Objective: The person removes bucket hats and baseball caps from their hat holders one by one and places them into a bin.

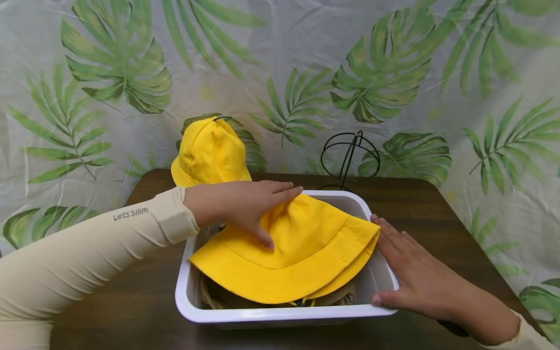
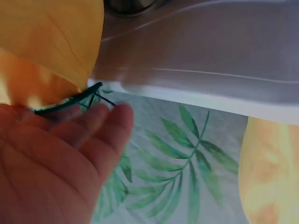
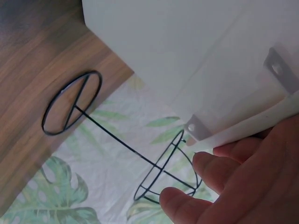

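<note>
A yellow bucket hat (image 1: 323,223) lies folded flat in the white plastic bin (image 1: 245,316), its brim reaching over the sides. My left hand (image 1: 245,206) rests on the crown, thumb spread across the front and fingers stretched along the top. Seen in the left wrist view, these fingers (image 2: 114,135) look straight beside the yellow cloth. My right hand (image 1: 420,274) touches the bin's right rim with extended fingers, thumb at the front corner. The right wrist view shows its fingertips beside the bin's handle (image 3: 252,121). Beige-brown cloth (image 1: 218,294) lies under the hat.
Another yellow hat (image 1: 214,150) stands upright behind the bin at the left. A black wire stand (image 1: 350,155) with a round top is at the back right. The dark wooden table (image 1: 420,209) ends at a leaf-patterned curtain (image 1: 288,63).
</note>
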The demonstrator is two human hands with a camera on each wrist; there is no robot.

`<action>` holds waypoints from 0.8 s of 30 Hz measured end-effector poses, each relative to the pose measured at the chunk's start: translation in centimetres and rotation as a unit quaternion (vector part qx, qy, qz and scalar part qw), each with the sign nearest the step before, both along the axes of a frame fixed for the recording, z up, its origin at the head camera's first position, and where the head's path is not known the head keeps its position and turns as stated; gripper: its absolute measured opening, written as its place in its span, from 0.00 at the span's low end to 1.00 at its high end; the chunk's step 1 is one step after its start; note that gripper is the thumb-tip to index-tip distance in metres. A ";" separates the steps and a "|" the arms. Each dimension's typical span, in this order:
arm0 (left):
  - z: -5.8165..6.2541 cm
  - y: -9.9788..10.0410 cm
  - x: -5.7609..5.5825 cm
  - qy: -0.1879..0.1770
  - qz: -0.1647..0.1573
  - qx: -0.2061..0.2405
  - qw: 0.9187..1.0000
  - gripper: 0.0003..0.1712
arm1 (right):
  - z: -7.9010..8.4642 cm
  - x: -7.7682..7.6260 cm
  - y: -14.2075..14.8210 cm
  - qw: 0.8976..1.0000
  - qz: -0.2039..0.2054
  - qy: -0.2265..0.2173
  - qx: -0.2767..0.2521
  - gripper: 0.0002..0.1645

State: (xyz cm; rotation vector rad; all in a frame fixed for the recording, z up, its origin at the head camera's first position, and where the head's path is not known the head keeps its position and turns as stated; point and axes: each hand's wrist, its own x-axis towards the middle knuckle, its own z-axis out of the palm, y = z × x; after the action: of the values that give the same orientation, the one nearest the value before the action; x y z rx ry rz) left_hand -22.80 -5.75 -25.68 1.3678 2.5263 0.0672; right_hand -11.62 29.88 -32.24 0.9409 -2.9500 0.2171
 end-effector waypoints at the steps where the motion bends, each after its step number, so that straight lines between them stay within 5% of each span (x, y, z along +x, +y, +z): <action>1: -0.1 0.1 0.1 0.016 0.000 -0.013 1.000 0.68 | 0.0 0.0 0.0 1.000 0.000 0.001 0.000 0.70; 8: 0.3 -0.2 0.3 0.087 -0.015 -0.028 0.996 0.70 | 0.1 0.0 0.0 1.000 0.001 0.000 -0.001 0.70; 17: 2.4 -2.7 -0.2 0.127 -0.102 -0.074 0.984 0.74 | 0.0 0.0 0.0 1.000 0.004 0.001 0.000 0.71; 24: 1.5 -3.3 0.1 0.152 -0.132 -0.120 0.972 0.77 | -0.1 -0.1 0.2 1.000 0.012 0.006 -0.004 0.71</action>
State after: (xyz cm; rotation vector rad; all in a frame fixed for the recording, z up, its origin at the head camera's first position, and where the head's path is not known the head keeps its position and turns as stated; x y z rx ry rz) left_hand -22.72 -9.04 -24.21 1.7018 2.4495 -0.5195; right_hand -11.68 30.03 -32.29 0.9727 -2.9270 0.2224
